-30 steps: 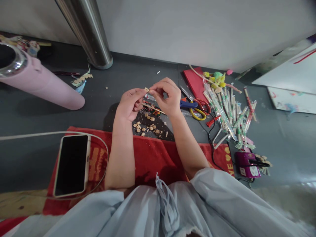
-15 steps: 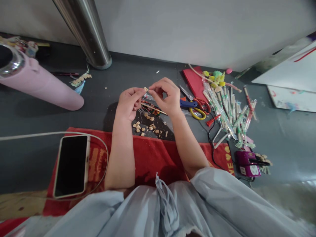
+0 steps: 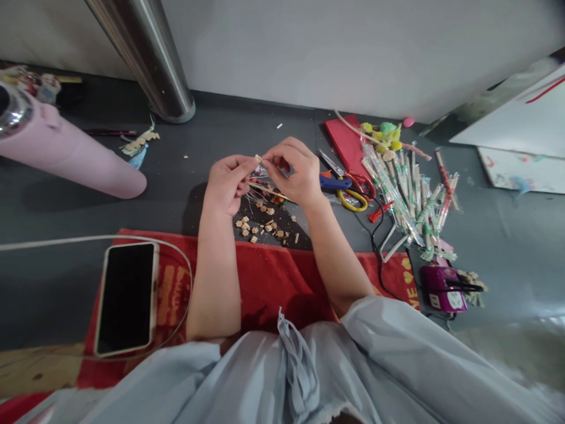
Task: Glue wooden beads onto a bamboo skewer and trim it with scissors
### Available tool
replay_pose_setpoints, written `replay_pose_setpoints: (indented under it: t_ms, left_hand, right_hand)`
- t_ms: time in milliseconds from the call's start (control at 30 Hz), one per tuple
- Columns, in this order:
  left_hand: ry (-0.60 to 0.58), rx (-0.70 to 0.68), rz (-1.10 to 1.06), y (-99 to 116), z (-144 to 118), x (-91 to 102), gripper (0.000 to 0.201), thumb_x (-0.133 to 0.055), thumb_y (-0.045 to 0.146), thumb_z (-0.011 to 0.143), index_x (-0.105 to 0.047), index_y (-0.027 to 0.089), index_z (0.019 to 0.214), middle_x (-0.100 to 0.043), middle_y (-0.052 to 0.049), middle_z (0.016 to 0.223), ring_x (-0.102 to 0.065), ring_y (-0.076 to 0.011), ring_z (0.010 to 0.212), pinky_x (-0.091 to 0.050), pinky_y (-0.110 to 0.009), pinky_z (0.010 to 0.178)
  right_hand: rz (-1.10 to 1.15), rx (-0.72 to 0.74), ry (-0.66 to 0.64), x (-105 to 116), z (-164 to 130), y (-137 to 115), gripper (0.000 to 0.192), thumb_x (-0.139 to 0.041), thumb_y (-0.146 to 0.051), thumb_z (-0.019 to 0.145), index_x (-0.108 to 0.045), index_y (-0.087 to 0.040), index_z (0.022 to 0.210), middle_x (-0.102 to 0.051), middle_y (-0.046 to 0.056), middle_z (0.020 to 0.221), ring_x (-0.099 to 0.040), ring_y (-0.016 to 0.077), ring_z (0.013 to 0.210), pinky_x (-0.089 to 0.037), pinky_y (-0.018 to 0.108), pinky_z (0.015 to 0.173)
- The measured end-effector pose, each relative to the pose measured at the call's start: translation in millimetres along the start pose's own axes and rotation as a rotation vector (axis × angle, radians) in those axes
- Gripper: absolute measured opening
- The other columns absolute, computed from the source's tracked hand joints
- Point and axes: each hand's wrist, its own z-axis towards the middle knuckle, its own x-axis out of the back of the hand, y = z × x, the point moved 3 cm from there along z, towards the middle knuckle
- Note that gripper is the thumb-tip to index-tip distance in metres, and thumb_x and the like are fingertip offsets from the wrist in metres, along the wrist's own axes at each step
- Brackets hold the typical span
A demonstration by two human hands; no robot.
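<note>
Both my hands meet above the dark table, fingertips pinched at a small pale wooden piece (image 3: 258, 159). My left hand (image 3: 226, 182) is closed with thumb and forefinger on it. From the other side, my right hand (image 3: 295, 171) pinches at the same spot; whether it grips the piece or something thinner there cannot be made out. Beneath the hands lie a thin stick (image 3: 269, 191) and fine pale strands. Nearer me, several small wooden pieces (image 3: 247, 227) are scattered by the edge of a red towel (image 3: 273, 277).
Left are a pink bottle (image 3: 83, 147), a metal post (image 3: 154, 65), a tasselled piece (image 3: 140, 144) and a phone-like device (image 3: 128, 297) with a cable. Right lie scissors (image 3: 348, 188), several wrapped sticks (image 3: 406, 188), a red packet (image 3: 346, 144) and a purple device (image 3: 442, 288).
The whole view has shifted slightly, so everything sits a little further left. Both hands keep their pinch on the small piece, with hardly any visible movement of the fingers.
</note>
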Motion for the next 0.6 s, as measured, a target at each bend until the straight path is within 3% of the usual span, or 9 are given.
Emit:
replay_pose_setpoints:
  t_ms: [600]
  left_hand:
    - [-0.091, -0.033, 0.022, 2.6, -3.5, -2.8, 0.02, -0.074, 0.019, 0.07, -0.057, 0.018, 0.061, -0.035, 0.011, 0.04, -0.024, 0.0, 0.033, -0.016, -0.013, 0.033]
  right_hand:
    - [0.09, -0.059, -0.014, 8.7, 5.0, -2.8, 0.024, -0.054, -0.04, 0.094, -0.063, -0.018, 0.09, -0.056, -0.001, 0.081, -0.05, 0.0063, 0.067, -0.047, 0.024, 0.064]
